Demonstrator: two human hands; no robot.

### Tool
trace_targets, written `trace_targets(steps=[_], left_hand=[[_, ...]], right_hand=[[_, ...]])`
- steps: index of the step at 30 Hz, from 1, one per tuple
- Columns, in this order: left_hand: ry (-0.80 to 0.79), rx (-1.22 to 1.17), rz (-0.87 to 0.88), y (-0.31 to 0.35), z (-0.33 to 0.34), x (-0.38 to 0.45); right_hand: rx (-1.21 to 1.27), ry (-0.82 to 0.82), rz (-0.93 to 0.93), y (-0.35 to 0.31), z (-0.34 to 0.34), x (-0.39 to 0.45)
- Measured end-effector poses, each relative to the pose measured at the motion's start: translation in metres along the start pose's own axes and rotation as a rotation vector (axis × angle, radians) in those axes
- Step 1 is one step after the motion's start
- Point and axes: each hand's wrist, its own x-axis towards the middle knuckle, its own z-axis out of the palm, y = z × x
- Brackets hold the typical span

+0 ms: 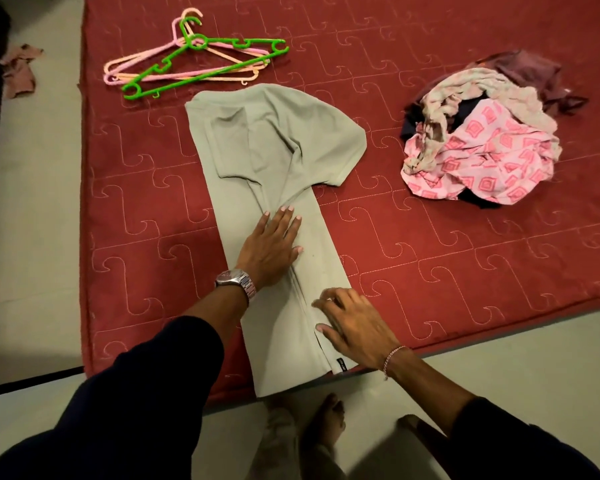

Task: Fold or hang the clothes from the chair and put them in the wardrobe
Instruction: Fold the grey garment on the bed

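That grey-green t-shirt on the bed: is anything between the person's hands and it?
No. The left hand lies flat on the grey-green t-shirt, and the right hand touches its lower edge. Hangers and clothes pile lie apart.

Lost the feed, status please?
Left hand flat on shirt, right hand open at its hem. Shirt half folded on mattress. Nothing blocking.
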Motion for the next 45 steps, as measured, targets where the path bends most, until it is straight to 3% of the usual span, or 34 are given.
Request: trace_targets(steps=[4,9,16,19,23,27,30,34,36,38,40,42,45], left_hand=[[0.029,-0.092,-0.014,0.006,-0.009,0.006],[0.242,-0.173,-0.009,-0.003,-0.019,0.035],[0.498,-0.493,-0.196,-0.037,-0.033,0.105],[0.478,-0.712,-0.316,-0.054,-0.040,0.134],[0.270,-1.060,-0.509,-0.087,-0.039,0.170],[0.110,-1.658,-0.666,-0.114,-0.060,0.193],[0.003,-1.862,-0.740,-0.129,-0.093,0.198],[-0.162,-2.068,-0.641,-0.163,-0.107,0.190],[-0.195,-2.162,-0.601,-0.177,-0.104,0.185],[-0.200,-2.268,-0.578,-0.189,-0.099,0.180],[-0.101,-2.303,-0.569,-0.199,-0.091,0.177],[-0.023,-2.191,-0.543,-0.206,-0.084,0.171],[-0.083,-1.937,-0.546,-0.213,-0.074,0.163]], right_hand=[[0.208,0.051,0.115,0.003,-0.007,0.022],[0.536,0.214,0.424,0.020,-0.045,0.079],[1.390,0.402,0.983,0.082,-0.080,0.198],[1.569,0.405,1.060,0.097,-0.100,0.234],[1.699,0.411,1.042,0.102,-0.115,0.268],[1.519,0.540,0.804,0.091,-0.118,0.294],[1.002,0.570,0.573,0.072,-0.114,0.308],[0.820,0.311,0.137,0.039,-0.104,0.321],[0.753,0.201,0.042,0.037,-0.101,0.325],[0.795,0.274,0.055,0.039,-0.099,0.329],[0.792,0.403,0.140,0.043,-0.095,0.331],[0.654,0.472,0.273,0.054,-0.088,0.335],[0.545,0.503,0.374,0.068,-0.082,0.341]])
